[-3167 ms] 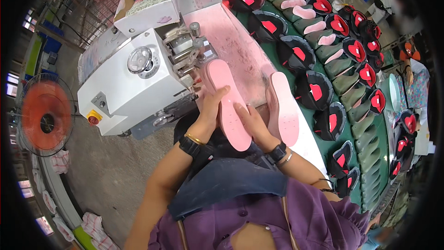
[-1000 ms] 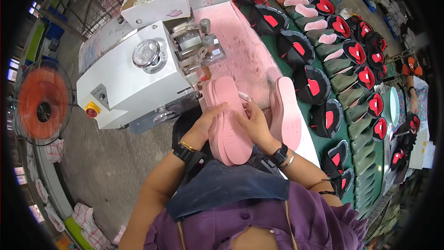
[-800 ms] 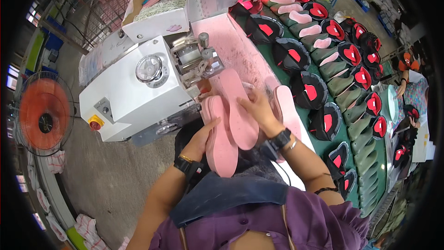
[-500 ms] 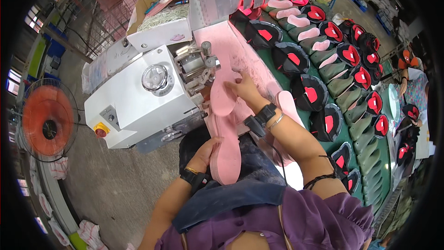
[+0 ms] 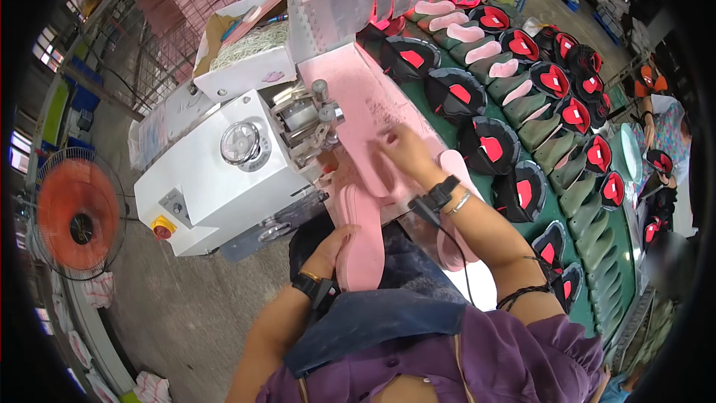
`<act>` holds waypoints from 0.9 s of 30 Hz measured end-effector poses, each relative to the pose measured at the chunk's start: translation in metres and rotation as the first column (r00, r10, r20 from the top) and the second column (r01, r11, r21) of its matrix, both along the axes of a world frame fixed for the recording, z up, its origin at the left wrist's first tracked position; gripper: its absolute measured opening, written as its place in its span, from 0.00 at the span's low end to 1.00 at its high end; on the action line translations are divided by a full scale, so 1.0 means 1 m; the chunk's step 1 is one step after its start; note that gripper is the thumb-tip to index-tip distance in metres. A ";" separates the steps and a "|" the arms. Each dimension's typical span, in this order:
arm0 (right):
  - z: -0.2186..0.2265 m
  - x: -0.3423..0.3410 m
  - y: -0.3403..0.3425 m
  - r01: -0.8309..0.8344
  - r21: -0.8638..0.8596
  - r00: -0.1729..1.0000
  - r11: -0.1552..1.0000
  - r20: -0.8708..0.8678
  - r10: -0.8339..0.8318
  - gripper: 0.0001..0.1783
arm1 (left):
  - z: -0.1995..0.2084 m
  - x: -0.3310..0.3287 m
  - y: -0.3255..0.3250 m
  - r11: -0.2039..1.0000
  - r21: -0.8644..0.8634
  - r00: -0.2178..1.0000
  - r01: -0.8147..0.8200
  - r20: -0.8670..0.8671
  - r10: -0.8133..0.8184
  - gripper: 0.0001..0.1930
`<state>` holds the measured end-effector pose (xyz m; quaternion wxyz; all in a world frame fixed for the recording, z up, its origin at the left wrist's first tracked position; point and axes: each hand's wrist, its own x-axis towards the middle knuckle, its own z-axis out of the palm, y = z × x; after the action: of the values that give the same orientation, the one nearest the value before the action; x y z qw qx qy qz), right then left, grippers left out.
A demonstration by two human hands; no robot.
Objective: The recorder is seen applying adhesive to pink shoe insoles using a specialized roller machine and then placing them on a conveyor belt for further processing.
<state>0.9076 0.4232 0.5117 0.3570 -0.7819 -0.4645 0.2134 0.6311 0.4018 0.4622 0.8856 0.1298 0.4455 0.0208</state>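
Observation:
My left hand is closed around a stack of pink insoles standing over my lap, thumb along its side. My right hand is over the pink work surface, its fingers curled at the edge of a single pink insole. That insole is tilted and smeared by motion, just right of the metal rollers of a white machine. Pink dust and scraps lie beyond my right hand. Another pink insole is to the right of that hand.
Black shoe uppers with red linings and green shoe lasts stand in rows on the right. A white box of string sits behind the machine. An orange fan is at the left. At far right, another person's hand shows.
My right hand has shifted slightly, and the single insole has swung away from the rollers, its near end moving rightward off the stack. My left hand keeps its hold on the stack.

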 end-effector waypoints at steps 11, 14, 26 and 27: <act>-0.030 0.001 0.091 0.184 -0.006 0.731 0.983 -0.668 -0.141 0.20 | 0.000 -0.024 -0.018 0.978 0.208 1.000 -0.001 -0.019 0.005 0.14; -0.031 0.009 0.069 0.318 0.395 0.862 0.862 -0.500 -0.089 0.19 | -0.017 -0.033 -0.013 0.399 0.893 0.957 0.206 -0.100 -0.271 0.12; 0.045 0.219 -0.329 0.863 0.144 0.497 0.484 -0.076 -0.864 0.21 | 0.012 0.022 -0.010 0.966 0.254 0.991 -0.045 0.132 0.011 0.26; 0.042 0.232 -0.365 0.910 0.074 0.413 0.409 -0.072 -0.908 0.21 | 0.015 0.023 -0.012 0.966 0.255 0.991 -0.045 0.132 0.011 0.26</act>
<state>1.1391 0.0578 0.5540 0.4593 -0.8874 0.0265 -0.0296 0.6541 0.3902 0.4771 0.8879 0.2357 0.3825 0.0993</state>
